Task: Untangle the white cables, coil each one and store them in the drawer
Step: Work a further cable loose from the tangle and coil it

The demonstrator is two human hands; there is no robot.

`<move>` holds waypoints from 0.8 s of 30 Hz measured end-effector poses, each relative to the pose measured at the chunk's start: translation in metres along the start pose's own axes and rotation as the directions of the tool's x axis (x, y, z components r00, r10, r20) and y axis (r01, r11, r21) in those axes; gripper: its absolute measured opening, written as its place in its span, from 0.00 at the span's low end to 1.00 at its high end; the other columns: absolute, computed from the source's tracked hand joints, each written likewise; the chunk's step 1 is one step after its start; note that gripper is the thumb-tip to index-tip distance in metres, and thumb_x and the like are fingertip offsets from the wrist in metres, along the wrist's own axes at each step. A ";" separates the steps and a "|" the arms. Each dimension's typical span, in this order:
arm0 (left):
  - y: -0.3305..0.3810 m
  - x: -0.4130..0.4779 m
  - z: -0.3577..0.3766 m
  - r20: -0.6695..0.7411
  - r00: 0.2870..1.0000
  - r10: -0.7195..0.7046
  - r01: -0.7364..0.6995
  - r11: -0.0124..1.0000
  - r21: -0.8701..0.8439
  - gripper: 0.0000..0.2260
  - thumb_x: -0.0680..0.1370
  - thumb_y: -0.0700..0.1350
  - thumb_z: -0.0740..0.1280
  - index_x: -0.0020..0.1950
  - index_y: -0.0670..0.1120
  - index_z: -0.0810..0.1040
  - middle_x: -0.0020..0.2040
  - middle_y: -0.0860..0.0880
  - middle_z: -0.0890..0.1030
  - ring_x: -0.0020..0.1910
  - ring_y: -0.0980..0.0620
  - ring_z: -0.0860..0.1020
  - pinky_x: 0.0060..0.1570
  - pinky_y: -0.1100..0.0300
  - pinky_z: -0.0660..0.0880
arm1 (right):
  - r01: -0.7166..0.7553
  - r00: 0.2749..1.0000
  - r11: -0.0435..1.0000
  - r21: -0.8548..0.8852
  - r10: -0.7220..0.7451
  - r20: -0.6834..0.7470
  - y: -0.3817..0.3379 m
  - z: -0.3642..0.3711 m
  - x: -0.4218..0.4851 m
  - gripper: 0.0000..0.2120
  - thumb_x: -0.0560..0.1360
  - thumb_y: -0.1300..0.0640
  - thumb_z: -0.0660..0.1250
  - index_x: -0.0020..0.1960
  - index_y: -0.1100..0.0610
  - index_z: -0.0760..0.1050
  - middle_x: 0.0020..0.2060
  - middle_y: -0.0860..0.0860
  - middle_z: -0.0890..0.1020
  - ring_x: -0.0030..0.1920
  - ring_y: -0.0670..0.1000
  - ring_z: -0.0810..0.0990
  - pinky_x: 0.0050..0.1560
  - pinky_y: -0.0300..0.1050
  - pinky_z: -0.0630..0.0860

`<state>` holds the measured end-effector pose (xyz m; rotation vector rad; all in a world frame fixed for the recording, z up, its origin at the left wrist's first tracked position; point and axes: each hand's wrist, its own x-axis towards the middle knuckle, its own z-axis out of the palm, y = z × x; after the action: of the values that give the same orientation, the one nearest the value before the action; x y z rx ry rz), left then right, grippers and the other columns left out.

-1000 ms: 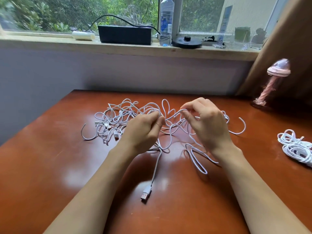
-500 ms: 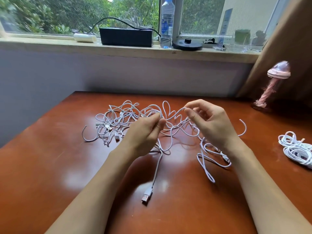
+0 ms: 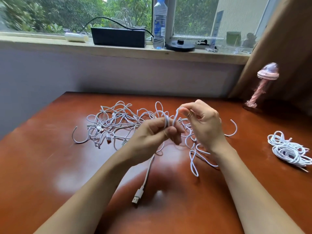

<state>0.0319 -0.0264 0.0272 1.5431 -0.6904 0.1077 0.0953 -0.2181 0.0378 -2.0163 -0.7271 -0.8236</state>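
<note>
The left hand [image 3: 152, 134] curls its fingers round a white cable, with a turn of it lying over the fingers. Just beside it, the right hand [image 3: 206, 125] pinches the top of a raised loop [image 3: 176, 114], seemingly of the same cable, between thumb and fingertips.

Under them the brown table [image 3: 50, 166] carries the tangle of white cables [image 3: 118, 119], spread behind the hands and to their left. A coiled bundle [image 3: 288, 151] lies well apart near the right edge. No drawer is in view.

One strand runs from the left hand toward the person and ends in a USB plug [image 3: 137, 196] lying free on the table.

The step looks like winding this cable while it is drawn out of the tangle. It should go best if the left hand anchors the coil and the right feeds slack in even loops. If the strand snags, it is better to stop and lift the crossing off than to pull it tight.
</note>
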 end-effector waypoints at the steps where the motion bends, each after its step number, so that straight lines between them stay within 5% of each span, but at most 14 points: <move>1: 0.002 0.000 -0.001 -0.035 0.999 0.005 -0.008 0.997 -0.081 0.08 0.81 0.41 0.63 0.54 0.40 0.80 0.44 0.47 0.84 0.45 0.49 0.81 0.51 0.54 0.77 | -0.009 1.000 1.000 0.017 0.009 0.026 0.000 0.003 -0.001 0.10 0.81 0.49 0.67 0.53 0.52 0.84 0.40 0.50 0.80 0.41 0.51 0.79 0.43 0.53 0.75; 7: 0.007 0.006 -0.007 -0.196 0.981 -0.008 -0.074 0.910 -0.407 0.12 0.81 0.42 0.61 0.61 0.41 0.79 0.67 0.46 0.80 0.59 0.47 0.82 0.61 0.55 0.77 | -0.008 0.954 1.000 0.004 0.006 0.300 0.000 0.019 -0.008 0.11 0.81 0.54 0.67 0.63 0.47 0.81 0.39 0.48 0.72 0.39 0.44 0.75 0.41 0.40 0.70; 11: 0.006 0.008 -0.014 -0.261 0.965 -0.028 -0.103 0.874 -0.476 0.12 0.80 0.40 0.63 0.63 0.42 0.77 0.75 0.49 0.73 0.71 0.46 0.74 0.67 0.54 0.74 | 0.009 0.921 1.000 -0.018 -0.002 0.389 -0.007 0.026 -0.011 0.16 0.77 0.62 0.72 0.64 0.54 0.80 0.40 0.43 0.71 0.40 0.40 0.72 0.46 0.27 0.67; 17: -0.005 0.011 -0.022 -0.443 0.896 -0.029 -0.105 0.956 -0.275 0.12 0.79 0.40 0.68 0.62 0.47 0.80 0.75 0.58 0.71 0.73 0.56 0.71 0.74 0.52 0.66 | -0.005 0.873 0.998 -0.055 0.031 0.488 -0.016 0.033 -0.014 0.19 0.74 0.66 0.74 0.64 0.60 0.79 0.47 0.51 0.79 0.46 0.45 0.74 0.51 0.29 0.67; 21: -0.007 0.011 -0.024 -0.498 0.866 0.042 -0.093 0.993 -0.077 0.16 0.82 0.32 0.63 0.67 0.46 0.77 0.78 0.59 0.66 0.74 0.60 0.68 0.67 0.64 0.70 | -0.082 0.814 0.996 -0.024 0.081 0.575 -0.020 0.034 -0.018 0.23 0.73 0.65 0.74 0.68 0.58 0.77 0.44 0.46 0.82 0.41 0.38 0.75 0.46 0.27 0.68; 24: -0.008 0.012 -0.029 -0.550 0.829 0.100 -0.053 0.994 0.100 0.21 0.82 0.29 0.60 0.76 0.39 0.68 0.68 0.71 0.73 0.69 0.67 0.70 0.68 0.64 0.70 | -0.116 0.769 0.991 -0.059 0.128 0.627 -0.019 0.034 -0.021 0.23 0.74 0.64 0.74 0.68 0.57 0.78 0.44 0.46 0.84 0.44 0.42 0.78 0.49 0.30 0.71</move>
<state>0.0554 -0.0042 0.0296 1.4589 -0.2802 0.6299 0.0784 -0.1835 0.0155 -2.3434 -0.9374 -0.0423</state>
